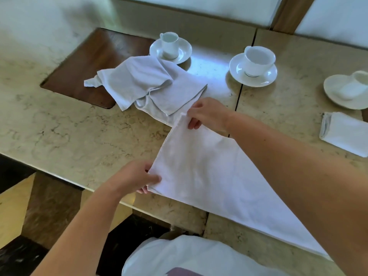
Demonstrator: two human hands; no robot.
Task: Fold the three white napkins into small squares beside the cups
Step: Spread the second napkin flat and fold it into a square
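A white napkin [211, 176] lies half folded across the marble table [69, 132], its long end running under my right forearm. My left hand [139, 176] pinches its near left corner. My right hand [207, 113] pinches its far corner. Another white napkin [151, 84] lies crumpled behind it, near the left cup [169, 44]. A third napkin [344, 132], folded into a small square, sits at the right beside the right cup [356, 86]. The middle cup [258, 59] stands on its saucer between them.
A dark wooden inset [85, 66] sits in the tabletop at the left, partly under the crumpled napkin. A seam [242, 86] splits the table in two. The near table edge [59, 178] runs diagonally, with dark floor below.
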